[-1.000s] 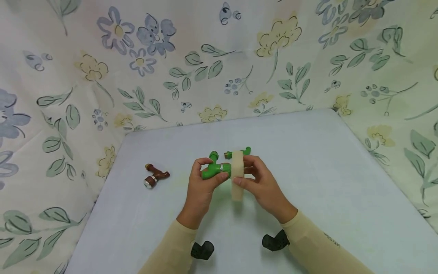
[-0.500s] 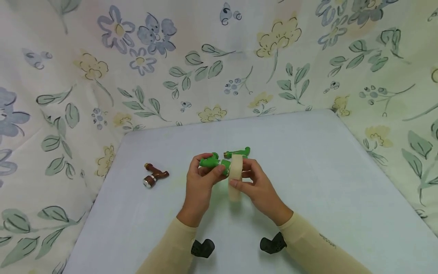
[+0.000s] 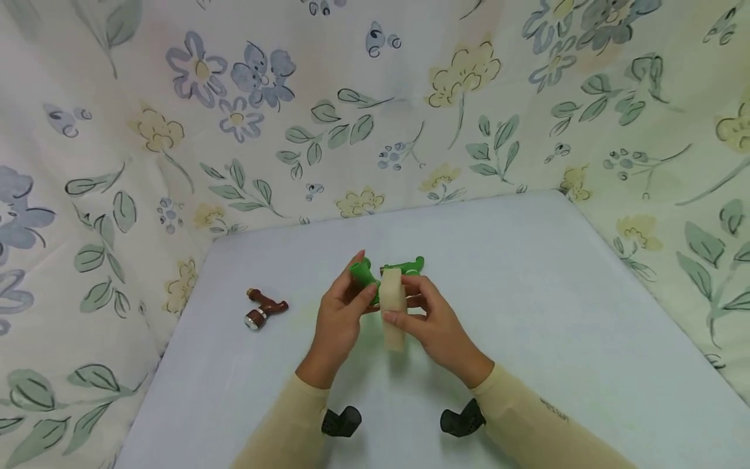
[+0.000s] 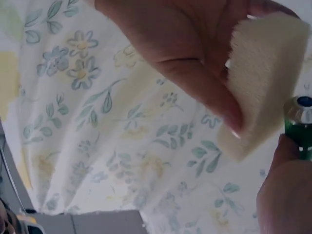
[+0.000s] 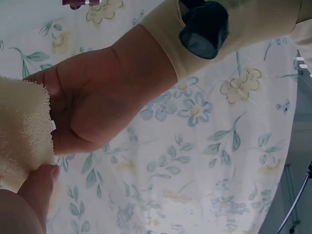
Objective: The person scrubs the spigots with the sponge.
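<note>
My left hand holds a green plastic tap near the table's middle, its thumb in front. The tap's green body and silver end with a dark blue centre show in the left wrist view. Just right of it, my right hand pinches a thick cream sponge between thumb and fingers. The sponge stands on edge against or very close to the tap's end; whether they touch is hard to tell. In the right wrist view the sponge hides the tap.
A second green tap lies just behind the sponge, partly covered by it. To the left lies a brown tap with a silver-rimmed knob. Floral cloth hangs behind the white table. Black wrist cameras sit below both wrists.
My left hand has turned the green tap, so its spout points up and away. The sponge and right hand have moved slightly left. The lying taps stay put.
</note>
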`<state>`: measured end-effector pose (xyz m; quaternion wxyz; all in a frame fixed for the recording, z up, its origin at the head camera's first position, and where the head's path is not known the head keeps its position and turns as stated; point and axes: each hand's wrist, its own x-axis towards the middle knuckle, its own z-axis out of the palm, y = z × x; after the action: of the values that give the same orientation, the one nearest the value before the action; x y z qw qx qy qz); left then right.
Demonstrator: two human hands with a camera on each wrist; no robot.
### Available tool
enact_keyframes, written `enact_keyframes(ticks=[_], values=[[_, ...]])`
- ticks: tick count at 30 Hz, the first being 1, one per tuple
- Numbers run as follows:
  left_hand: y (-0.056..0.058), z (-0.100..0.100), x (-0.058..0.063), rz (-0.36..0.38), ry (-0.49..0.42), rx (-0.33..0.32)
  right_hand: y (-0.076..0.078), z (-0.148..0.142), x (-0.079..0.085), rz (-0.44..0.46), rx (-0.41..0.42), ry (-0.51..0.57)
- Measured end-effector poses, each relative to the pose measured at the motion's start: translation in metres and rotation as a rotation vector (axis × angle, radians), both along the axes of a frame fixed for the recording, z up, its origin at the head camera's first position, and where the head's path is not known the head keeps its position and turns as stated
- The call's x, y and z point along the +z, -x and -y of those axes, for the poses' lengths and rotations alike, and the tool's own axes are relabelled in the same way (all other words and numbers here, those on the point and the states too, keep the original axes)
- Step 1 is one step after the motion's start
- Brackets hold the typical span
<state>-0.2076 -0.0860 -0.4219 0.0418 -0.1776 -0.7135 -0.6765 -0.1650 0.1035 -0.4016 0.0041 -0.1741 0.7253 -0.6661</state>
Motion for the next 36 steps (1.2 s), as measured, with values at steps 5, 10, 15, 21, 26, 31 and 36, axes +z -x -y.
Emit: enact_keyframes(ticks=[5, 10, 15, 21, 26, 31, 36], values=[[0.026, 0.032, 0.001, -0.189, 0.363, 0.199, 0.003, -0.010, -0.010, 0.011, -0.016, -0.034], [0.057, 0.089, -0.017, -0.278, 0.616, 0.371, 0.010, -0.034, -0.026, 0.013, -0.060, -0.064], [0.074, 0.132, -0.046, -0.177, 0.856, 0.363, 0.013, -0.054, -0.032, 0.020, -0.108, -0.077], [0.080, 0.143, -0.064, -0.157, 1.040, 0.297, 0.011, -0.061, -0.030, 0.041, -0.125, -0.080], [0.083, 0.138, -0.068, -0.275, 1.140, 0.292, 0.005, -0.061, -0.019, 0.067, -0.138, -0.073], [0.080, 0.136, -0.070, -0.301, 1.161, 0.320, -0.001, -0.057, -0.005, 0.069, -0.137, -0.068], [0.079, 0.133, -0.069, -0.213, 1.221, 0.334, -0.002, -0.058, -0.004, 0.071, -0.132, -0.079]])
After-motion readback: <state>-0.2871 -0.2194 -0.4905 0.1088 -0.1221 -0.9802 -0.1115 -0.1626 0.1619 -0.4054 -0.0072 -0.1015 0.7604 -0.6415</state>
